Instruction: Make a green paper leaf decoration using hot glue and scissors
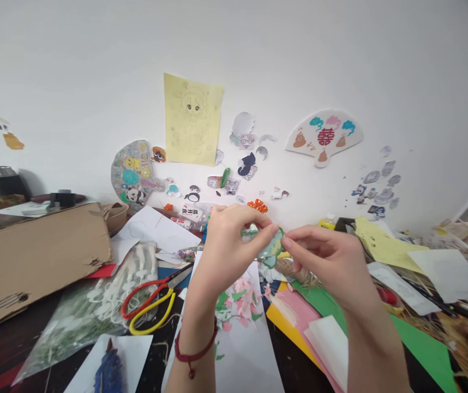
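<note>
The green-edged piece [273, 251] is pinched by the left hand [232, 236] and right hand [333, 255]; light fingertip pressure should be used.

A red sign 囍 [326, 136] is standing midway between the left and right corners of the white fan [313, 141]; black characters [193, 211] (开水 legible) are marking a clear bottle [198, 220].
</note>
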`<state>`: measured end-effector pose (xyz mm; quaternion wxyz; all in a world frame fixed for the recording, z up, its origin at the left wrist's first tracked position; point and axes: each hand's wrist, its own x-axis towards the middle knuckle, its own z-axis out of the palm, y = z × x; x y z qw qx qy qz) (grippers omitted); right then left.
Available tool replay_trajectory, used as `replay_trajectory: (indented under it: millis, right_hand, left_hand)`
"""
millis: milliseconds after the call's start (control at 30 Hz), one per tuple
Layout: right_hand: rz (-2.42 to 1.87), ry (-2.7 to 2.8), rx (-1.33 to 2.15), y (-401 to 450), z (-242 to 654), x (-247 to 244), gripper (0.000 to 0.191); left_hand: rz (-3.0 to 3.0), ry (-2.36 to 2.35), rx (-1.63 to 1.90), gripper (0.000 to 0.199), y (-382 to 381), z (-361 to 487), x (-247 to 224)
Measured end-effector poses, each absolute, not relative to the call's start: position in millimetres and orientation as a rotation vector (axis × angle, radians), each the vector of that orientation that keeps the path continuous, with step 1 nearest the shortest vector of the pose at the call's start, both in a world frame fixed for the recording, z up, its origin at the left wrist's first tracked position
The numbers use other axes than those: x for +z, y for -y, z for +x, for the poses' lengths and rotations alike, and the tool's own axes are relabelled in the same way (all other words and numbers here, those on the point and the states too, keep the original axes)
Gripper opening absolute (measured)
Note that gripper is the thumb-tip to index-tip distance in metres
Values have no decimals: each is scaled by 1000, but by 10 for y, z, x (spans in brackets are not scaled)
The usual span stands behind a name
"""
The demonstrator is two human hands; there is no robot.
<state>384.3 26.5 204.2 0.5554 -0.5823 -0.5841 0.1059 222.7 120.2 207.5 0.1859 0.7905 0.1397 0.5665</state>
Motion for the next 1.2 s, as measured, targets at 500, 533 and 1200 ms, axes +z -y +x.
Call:
replay_trajectory:
  millis: [500, 533, 1200]
  right_hand:
    - [-1237, 1410, 125, -339, 3804, 2006, 16]
    - [-1237, 1413, 124, -339, 3804, 2008, 15]
    - [-1193, 1420, 403, -380, 3782, 1985, 21]
  left_hand:
    - [2226, -358, 1554, 17, -1199, 2244, 2069]
    - [2225, -359, 1555, 17, -1197, 2241, 2069]
    - [2087, -210, 1433, 17, -1256, 2240, 2059]
